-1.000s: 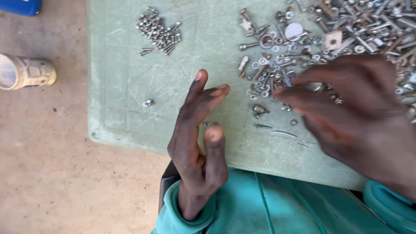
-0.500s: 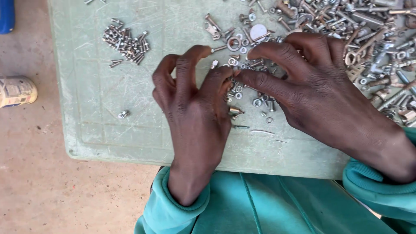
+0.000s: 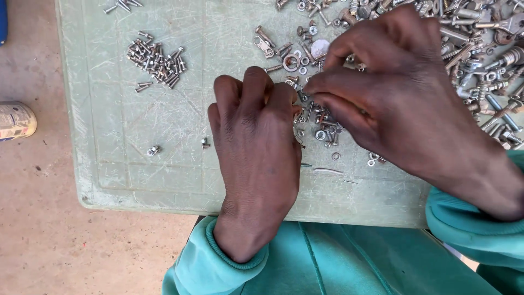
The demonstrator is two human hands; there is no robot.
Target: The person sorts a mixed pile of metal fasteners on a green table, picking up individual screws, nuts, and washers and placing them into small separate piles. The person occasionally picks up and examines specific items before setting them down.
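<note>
Both hands have come together over the loose hardware since a second ago, when the left hand (image 3: 256, 158) lay open, palm up, and the right hand (image 3: 404, 104) reached alone into the scatter; this suggests picking among the pieces has given way to close work between the fingertips. The left hand now lies knuckles up, fingers curled inward; what they close on, if anything, is hidden beneath them. The right hand's fingers (image 3: 327, 87) are drawn together in a pinch pointed at the left fingertips, and whether a small part sits between them cannot be told. The hands meet over the near edge of the mixed pile (image 3: 480, 49) of bolts, nuts, washers and brackets, grey metal, some bright, some dull. A round washer ring (image 3: 291, 62) lies just beyond the left knuckles. Well apart to the left sits a tidy heap of short screws (image 3: 155, 59), uniform in shape, with two stray screws (image 3: 154, 150) nearer the board's edge. The board (image 3: 109, 180) is pale green plastic, heavily scratched, with rounded corners, resting above a sandy concrete floor (image 3: 43, 240). Teal sleeves (image 3: 480, 229) with ribbed cuffs cover both wrists.
</note>
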